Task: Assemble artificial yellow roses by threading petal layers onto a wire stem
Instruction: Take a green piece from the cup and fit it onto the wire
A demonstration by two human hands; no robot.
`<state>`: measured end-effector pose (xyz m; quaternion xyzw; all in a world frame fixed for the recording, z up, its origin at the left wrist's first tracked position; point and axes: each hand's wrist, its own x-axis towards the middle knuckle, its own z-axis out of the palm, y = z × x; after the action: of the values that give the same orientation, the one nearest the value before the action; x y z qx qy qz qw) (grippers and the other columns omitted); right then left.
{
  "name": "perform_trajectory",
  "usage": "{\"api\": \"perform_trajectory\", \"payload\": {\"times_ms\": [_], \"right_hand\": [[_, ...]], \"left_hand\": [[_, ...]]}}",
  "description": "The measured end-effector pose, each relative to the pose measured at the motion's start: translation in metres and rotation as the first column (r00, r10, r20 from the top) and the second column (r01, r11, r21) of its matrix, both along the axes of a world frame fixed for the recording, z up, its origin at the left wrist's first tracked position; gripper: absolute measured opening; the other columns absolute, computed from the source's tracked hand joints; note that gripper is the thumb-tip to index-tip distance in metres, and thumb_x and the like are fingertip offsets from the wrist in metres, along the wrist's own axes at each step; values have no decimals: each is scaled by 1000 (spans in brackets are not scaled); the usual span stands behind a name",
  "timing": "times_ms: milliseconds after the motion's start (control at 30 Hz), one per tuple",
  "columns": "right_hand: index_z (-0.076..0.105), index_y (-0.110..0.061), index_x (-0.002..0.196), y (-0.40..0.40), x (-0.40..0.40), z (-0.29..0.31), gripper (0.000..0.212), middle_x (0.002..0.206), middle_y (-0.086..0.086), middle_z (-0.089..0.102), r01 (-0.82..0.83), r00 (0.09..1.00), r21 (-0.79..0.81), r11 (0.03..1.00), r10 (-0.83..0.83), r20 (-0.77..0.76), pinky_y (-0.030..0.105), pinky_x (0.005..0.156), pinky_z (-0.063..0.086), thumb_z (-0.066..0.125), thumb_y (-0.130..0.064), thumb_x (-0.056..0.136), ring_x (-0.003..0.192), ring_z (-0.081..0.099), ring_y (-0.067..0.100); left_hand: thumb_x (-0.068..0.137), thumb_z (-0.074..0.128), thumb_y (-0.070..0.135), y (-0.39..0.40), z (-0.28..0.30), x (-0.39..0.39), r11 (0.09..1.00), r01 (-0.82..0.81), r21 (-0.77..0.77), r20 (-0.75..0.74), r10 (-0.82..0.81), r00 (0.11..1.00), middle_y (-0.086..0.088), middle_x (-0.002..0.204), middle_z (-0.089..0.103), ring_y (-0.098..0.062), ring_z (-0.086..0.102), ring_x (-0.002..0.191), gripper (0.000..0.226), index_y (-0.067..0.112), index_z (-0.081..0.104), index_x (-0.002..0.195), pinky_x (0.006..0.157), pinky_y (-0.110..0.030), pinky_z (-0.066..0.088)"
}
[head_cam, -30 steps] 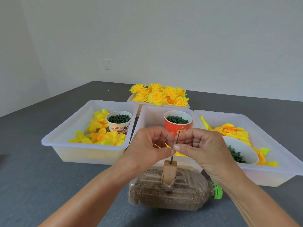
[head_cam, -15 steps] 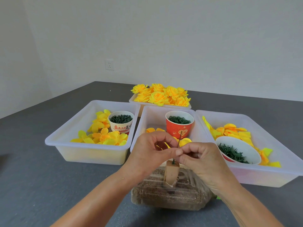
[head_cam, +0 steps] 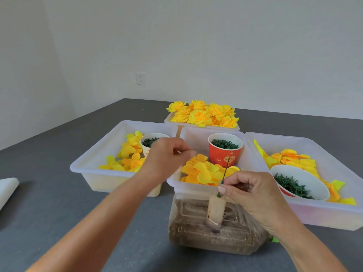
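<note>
A thin green wire stem (head_cam: pixel 225 171) stands upright in a tan block (head_cam: pixel 215 210) fixed on a sand-filled plastic bottle (head_cam: pixel 212 238) lying on its side. My right hand (head_cam: pixel 255 193) pinches the wire low down, just above the block. My left hand (head_cam: pixel 167 157) is blurred, hovering over the gap between the left tray (head_cam: pixel 92 156) and the middle tray (head_cam: pixel 193 188), fingers loosely curled with nothing visible in them. Loose yellow petal layers (head_cam: pixel 202 171) lie in the middle tray beside a red cup of green rings (head_cam: pixel 225 146).
The left tray holds more petals (head_cam: pixel 127 154) and a white cup (head_cam: pixel 150 142). The right tray (head_cam: pixel 337 160) holds petals and a white bowl of green pieces (head_cam: pixel 294 186). Finished yellow roses (head_cam: pixel 202 115) fill a back tray. A white object (head_cam: pixel 7 188) lies at the far left.
My left hand has let go at the wire and swung up and left toward the trays. My right hand has slid down the wire to just above the block.
</note>
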<state>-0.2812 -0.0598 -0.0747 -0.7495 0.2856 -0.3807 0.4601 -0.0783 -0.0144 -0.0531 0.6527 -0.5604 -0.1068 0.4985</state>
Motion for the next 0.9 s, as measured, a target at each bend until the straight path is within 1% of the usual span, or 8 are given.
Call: {"api": "perform_trajectory", "payload": {"times_ms": [100,200,367,500,600,700,833,900], "right_hand": [[71,-14,62,0,0,2,16,59,-6,67,-14,1000,18,1000,13,4,10,53,44,79,-2,67,54,56,-2],[71,-14,60,0,0,4,17,59,-5,67,-25,1000,26,999,25,4,10,52,43,79,-1,67,53,56,-1],[70,-14,58,-1,0,4,18,61,-3,68,-17,1000,43,999,17,6,11,53,44,79,-1,67,54,56,0],[70,-17,57,-1,0,4,19,61,-2,68,-13,1000,23,1000,13,-18,12,55,45,79,-4,67,55,56,0],[70,-16,58,-1,0,4,18,63,0,69,-15,1000,21,1000,16,-26,13,56,46,79,-4,67,56,57,1],[70,-16,57,0,0,4,19,62,0,68,-17,1000,32,999,18,-14,14,56,46,79,-2,67,55,57,2],[71,-13,61,1,0,4,14,66,5,70,-24,1000,40,999,24,-12,17,59,49,78,-3,68,58,58,6],[71,-13,62,1,-1,4,14,68,6,70,-32,999,37,999,33,-21,19,60,50,78,-3,69,60,59,7]], "left_hand": [[81,67,17,-11,0,41,918,-339,205,385,243,890,-4,80,67,-17,55,73,11,7,70,78,65,-25,42],[83,63,33,-18,-9,75,720,-569,397,616,251,747,-6,84,60,-21,49,76,25,8,64,88,62,-29,38],[56,72,53,-22,-17,87,559,-483,675,520,105,848,1,59,52,-14,54,58,44,14,50,62,57,-24,43],[49,48,50,-26,-24,93,497,-470,729,516,51,855,-19,87,49,-36,56,106,64,-5,49,82,91,-42,48],[57,63,40,-25,-22,94,479,-448,755,488,47,872,-23,106,59,-35,59,103,66,-10,59,99,90,-43,50],[77,68,39,-24,-17,91,506,-491,709,568,3,823,-8,103,66,-24,60,89,44,7,66,107,86,-34,48],[84,56,12,-23,-14,87,570,-505,648,561,91,823,-8,80,63,-20,60,66,17,6,65,98,63,-26,48],[84,50,3,-24,-13,91,620,-507,599,513,189,837,-10,77,61,-22,59,64,21,0,65,97,65,-29,51]]}}
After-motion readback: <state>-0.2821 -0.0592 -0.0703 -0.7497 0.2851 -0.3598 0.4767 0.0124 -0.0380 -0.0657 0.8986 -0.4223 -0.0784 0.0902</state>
